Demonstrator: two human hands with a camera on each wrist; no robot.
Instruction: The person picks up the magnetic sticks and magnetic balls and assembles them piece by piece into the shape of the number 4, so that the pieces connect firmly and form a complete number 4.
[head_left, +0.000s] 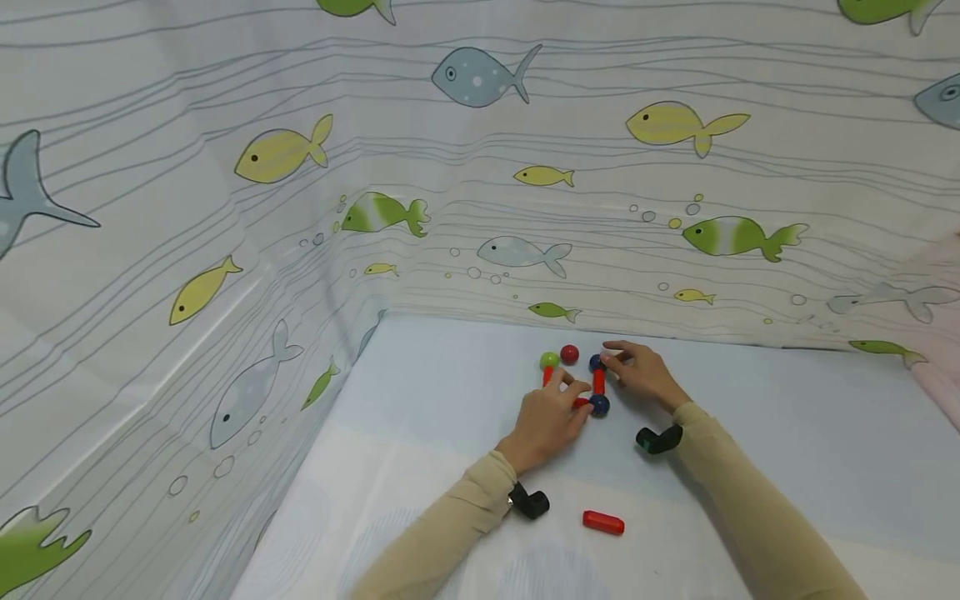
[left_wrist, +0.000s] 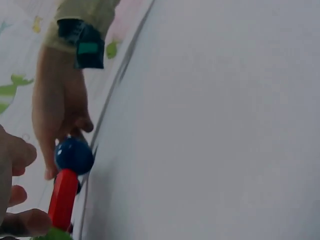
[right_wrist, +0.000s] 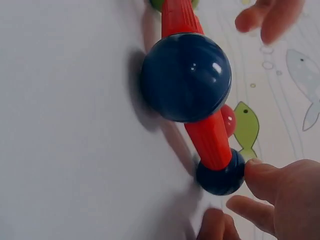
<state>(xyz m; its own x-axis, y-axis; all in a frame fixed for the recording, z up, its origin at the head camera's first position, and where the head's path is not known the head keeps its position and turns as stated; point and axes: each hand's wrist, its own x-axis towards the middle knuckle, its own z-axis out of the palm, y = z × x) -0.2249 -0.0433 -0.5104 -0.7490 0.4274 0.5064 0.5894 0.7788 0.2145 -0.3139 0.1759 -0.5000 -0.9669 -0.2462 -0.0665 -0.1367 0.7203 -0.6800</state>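
In the head view, red rods and balls stand joined on the table. One red rod (head_left: pixel 598 382) links the near blue ball (head_left: pixel 599 406) to the far blue ball (head_left: pixel 597 363). My right hand (head_left: pixel 643 372) is at the far blue ball, its thumb (right_wrist: pixel 262 177) touching the side. My left hand (head_left: pixel 546 419) hovers over the left part, fingers (right_wrist: pixel 275 20) spread apart. Beneath it a second red rod (left_wrist: pixel 63 200) runs from the near blue ball to a green ball (left_wrist: pixel 52 234), hidden from the head view. Another green ball (head_left: pixel 550 359) tops a third rod (head_left: pixel 548 377).
Between the two far ends lies a loose red ball (head_left: pixel 569 355). A single red rod (head_left: pixel 603 522) rests on the white table (head_left: pixel 420 375) nearer my body. Fish-patterned cloth (head_left: pixel 450 150) hangs behind and at the left. Each wrist carries a dark camera (head_left: pixel 658 440).
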